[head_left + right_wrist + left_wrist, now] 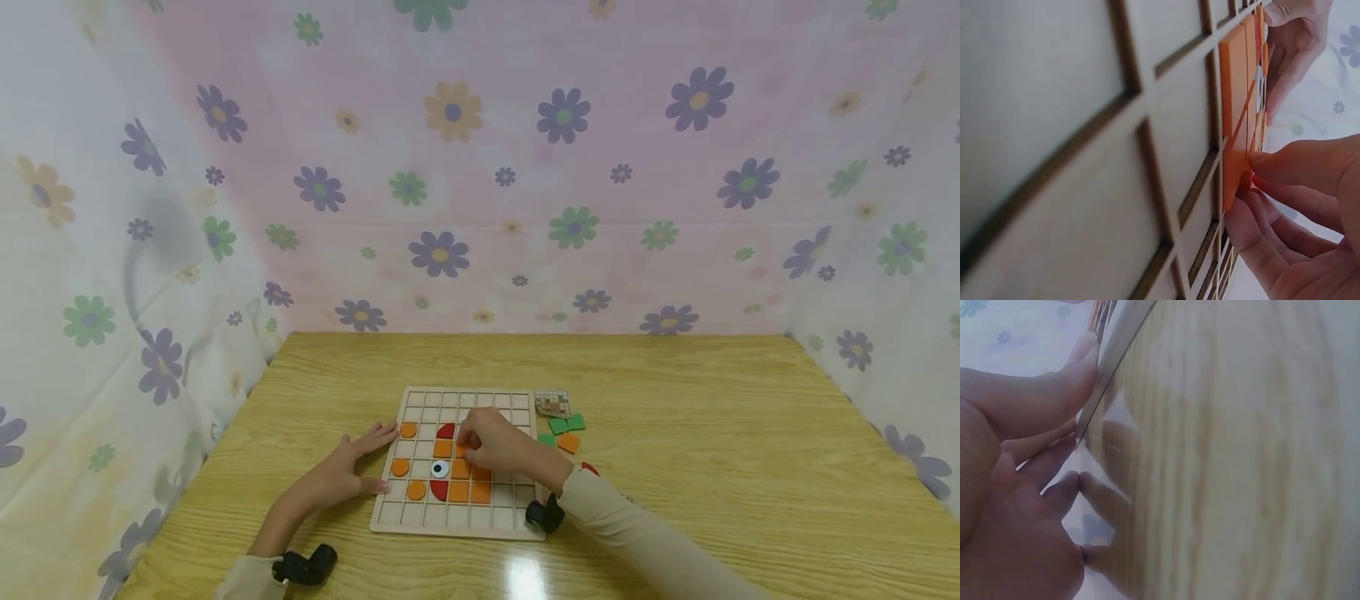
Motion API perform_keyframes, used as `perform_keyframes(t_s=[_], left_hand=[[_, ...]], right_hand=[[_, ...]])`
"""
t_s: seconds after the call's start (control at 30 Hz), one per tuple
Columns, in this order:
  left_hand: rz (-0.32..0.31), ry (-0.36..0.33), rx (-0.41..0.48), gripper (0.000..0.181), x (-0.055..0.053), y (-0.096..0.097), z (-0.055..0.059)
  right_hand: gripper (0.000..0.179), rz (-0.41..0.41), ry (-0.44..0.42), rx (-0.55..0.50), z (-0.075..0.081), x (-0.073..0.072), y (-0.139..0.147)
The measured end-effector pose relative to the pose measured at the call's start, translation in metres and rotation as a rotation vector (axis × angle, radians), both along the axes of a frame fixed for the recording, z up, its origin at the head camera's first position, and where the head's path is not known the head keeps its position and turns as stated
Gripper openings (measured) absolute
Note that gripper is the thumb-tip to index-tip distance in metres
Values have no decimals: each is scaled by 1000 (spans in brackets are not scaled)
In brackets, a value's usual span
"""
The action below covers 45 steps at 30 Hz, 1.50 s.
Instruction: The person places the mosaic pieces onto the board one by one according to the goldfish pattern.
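A wooden grid board [457, 531] lies on the table, partly filled with flat pieces. My right hand [501, 442] is over its middle, thumb and fingers pinching an orange square tile [1245, 180] among other orange squares [459, 492]. The hand partly hides that tile in the head view. Red quarter-round pieces [438, 490], a white eye piece [439, 469] and orange discs [416, 490] sit in nearby cells. At the board's left edge, my left hand [337, 473] is spread, its thumb and fingertips against the rim; the left wrist view shows the thumb [1079, 369] on that edge.
Right of the board lie a small patterned card [553, 403], green pieces [567, 424], an orange tile [569, 443] and a red piece [590, 469] near the right sleeve. The wooden table [712, 433] meets a flowered cloth [510, 192] behind and at both sides.
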<state>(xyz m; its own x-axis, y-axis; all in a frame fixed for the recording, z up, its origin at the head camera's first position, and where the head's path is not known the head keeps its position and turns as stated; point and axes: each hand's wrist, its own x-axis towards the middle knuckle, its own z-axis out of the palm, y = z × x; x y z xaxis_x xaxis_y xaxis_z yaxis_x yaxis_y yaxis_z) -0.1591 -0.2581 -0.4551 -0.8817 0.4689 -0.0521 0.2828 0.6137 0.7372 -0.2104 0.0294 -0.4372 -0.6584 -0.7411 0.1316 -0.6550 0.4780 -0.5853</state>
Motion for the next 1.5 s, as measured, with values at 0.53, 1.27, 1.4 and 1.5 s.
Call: perform_keyframes(t_s=[0.53,1.27,1.4,1.5], left_hand=[[-1,9,-20,81,-2,0,-2],[-5,7,4,80,-1,0,0],[-2,0,1,80,0,-1,0],[-4,-4,4,80,0,-1,0]], right_hand=[[10,11,36,45,12,9,8],[12,-40,143,107,28,19,72],[12,-45,142,108,23,20,87],[12,-52,148,94,21,19,96]])
